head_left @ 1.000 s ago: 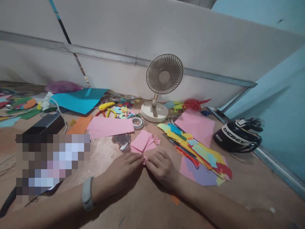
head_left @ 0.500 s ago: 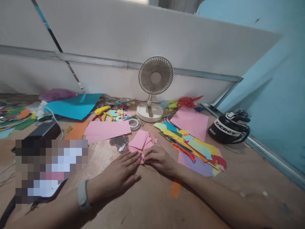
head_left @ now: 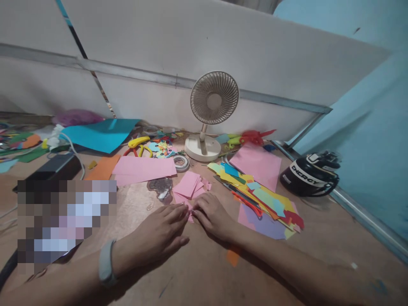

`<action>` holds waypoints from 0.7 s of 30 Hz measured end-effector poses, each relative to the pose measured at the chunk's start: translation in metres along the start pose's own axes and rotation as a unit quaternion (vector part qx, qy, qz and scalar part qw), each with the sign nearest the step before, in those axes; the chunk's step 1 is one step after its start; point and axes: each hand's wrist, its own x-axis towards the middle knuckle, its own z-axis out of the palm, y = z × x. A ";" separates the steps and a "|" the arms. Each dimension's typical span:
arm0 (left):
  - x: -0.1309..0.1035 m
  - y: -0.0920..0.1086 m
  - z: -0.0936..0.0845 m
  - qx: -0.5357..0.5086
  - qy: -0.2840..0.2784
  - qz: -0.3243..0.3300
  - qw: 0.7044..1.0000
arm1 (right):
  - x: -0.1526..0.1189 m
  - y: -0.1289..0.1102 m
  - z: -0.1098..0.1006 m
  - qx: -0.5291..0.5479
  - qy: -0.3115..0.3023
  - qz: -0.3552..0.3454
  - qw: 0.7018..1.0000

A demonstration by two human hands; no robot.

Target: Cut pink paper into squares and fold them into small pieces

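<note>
A small piece of pink paper (head_left: pixel 191 218) lies on the table between my two hands, mostly covered by their fingertips. My left hand (head_left: pixel 165 227) rests palm down with its fingers stretched flat, their tips on the left side of the paper; the thumb sticks out toward me. From the right, my right hand (head_left: pixel 213 216) bends its fingers round the paper's other edge, and the grip itself is partly hidden. Just beyond the fingertips lies a loose stack of pink paper pieces (head_left: pixel 188 184).
Scissors with orange handles (head_left: pixel 255 207) lie among coloured paper scraps (head_left: pixel 270 197) at the right. Behind stand a white fan (head_left: pixel 214 101), a tape roll (head_left: pixel 181 163) and yellow-handled pliers (head_left: pixel 139 142). A black jug (head_left: pixel 309 174) is far right; a blurred-out, pixelated item (head_left: pixel 68 223) lies left.
The view has shifted slightly. My left fingers have drawn in a little, and my right fingers are more curled at the pink paper. Both hands stay at the same spot.
</note>
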 end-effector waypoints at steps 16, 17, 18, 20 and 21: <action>0.007 0.002 0.000 -0.034 -0.001 0.015 0.999 | 0.008 -0.001 -0.001 0.048 0.004 0.073 0.996; 0.007 0.001 -0.002 -0.040 -0.004 0.015 0.999 | 0.009 -0.001 -0.001 0.051 0.004 0.078 0.996; 0.007 0.000 -0.002 -0.043 -0.004 0.018 0.999 | 0.010 -0.001 -0.002 0.052 0.003 0.082 0.995; 0.006 -0.002 -0.003 -0.045 0.000 0.022 0.999 | 0.012 0.000 -0.002 0.056 0.000 0.086 0.995; 0.006 -0.003 -0.003 -0.045 0.002 0.023 0.999 | 0.013 0.000 -0.002 0.059 -0.002 0.087 0.994</action>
